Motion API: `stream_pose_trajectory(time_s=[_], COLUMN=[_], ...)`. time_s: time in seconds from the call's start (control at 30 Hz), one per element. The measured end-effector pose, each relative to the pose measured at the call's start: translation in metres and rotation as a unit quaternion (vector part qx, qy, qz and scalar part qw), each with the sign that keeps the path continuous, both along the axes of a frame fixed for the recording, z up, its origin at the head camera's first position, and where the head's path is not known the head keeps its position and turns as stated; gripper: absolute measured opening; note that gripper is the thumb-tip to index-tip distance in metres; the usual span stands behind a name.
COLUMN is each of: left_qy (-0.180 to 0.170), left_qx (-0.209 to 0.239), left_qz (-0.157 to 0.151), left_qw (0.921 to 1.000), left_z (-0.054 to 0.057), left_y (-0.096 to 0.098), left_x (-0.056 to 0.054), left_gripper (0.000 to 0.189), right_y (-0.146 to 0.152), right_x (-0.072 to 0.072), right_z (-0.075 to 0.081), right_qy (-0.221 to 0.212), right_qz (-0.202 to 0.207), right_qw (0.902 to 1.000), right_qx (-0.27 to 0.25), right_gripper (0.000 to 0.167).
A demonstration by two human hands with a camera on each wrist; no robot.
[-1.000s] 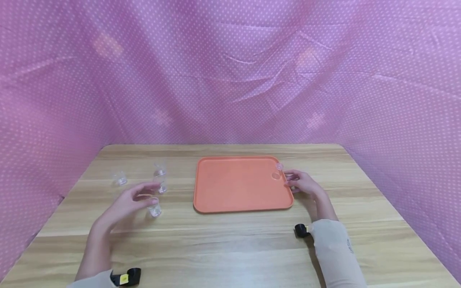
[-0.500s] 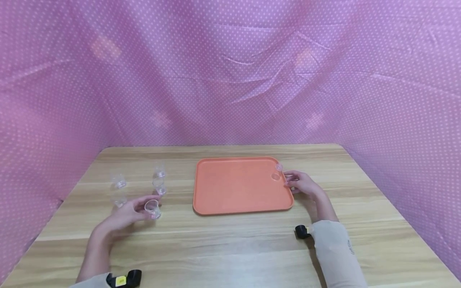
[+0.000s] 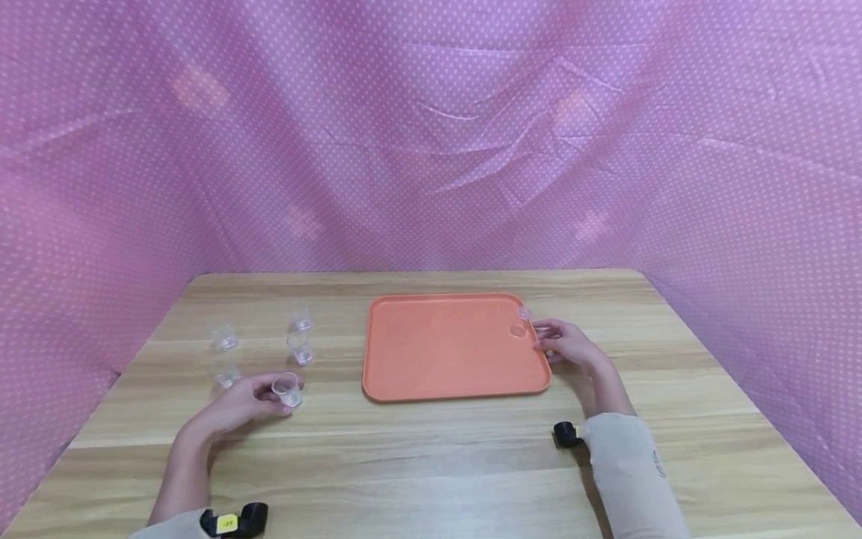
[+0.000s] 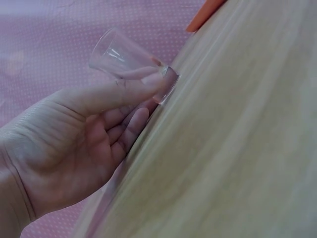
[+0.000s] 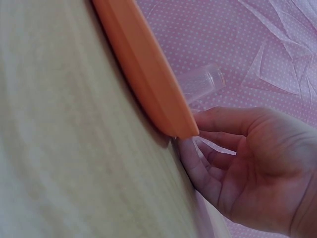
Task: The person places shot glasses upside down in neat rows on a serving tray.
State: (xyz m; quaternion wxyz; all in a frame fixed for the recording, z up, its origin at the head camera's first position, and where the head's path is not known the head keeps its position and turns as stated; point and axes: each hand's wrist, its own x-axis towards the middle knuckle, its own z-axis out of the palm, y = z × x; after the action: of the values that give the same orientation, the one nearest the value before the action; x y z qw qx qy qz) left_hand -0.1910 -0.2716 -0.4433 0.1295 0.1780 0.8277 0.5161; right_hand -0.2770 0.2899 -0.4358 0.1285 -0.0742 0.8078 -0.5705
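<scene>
A small clear cup [image 3: 287,391] is held upright between the thumb and fingers of my left hand [image 3: 236,404]. In the left wrist view, its base is close to the table; whether it touches is unclear. Behind and beside this hand stand several similar clear cups, among them a clear cup [image 3: 300,350] at the back and a clear cup [image 3: 226,338] farther left. My right hand [image 3: 571,348] grips the right rim of an orange tray [image 3: 458,397]. Near that rim, on the tray, sits another clear cup [image 5: 200,82], apparently upside down with its thick base up.
The tray lies flat in the middle of a wooden table [image 3: 431,449]. Pink dotted curtains [image 3: 431,150] surround the table at the back and both sides. A black wrist camera [image 3: 236,522] sits on the left wrist, another wrist camera [image 3: 566,434] on the right.
My left hand has come down from above the nearest cup and taken hold of its side. The right hand has stayed at the tray's rim.
</scene>
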Motion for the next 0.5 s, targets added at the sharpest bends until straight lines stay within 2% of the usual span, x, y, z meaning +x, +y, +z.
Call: stream_pose_trajectory(time_s=[0.5], left_qy=[0.021], left_qx=[-0.022], left_qz=[0.009], left_qw=[0.9995], left_z=[0.0044], left_y=[0.0059], left_x=[0.0017], left_gripper=[0.041], right_y=[-0.0003], right_x=[-0.0011], right_z=[-0.0017], right_qy=[-0.002], right_qz=[-0.003], right_qw=[0.9999], right_qx=[0.011], right_gripper=[0.048])
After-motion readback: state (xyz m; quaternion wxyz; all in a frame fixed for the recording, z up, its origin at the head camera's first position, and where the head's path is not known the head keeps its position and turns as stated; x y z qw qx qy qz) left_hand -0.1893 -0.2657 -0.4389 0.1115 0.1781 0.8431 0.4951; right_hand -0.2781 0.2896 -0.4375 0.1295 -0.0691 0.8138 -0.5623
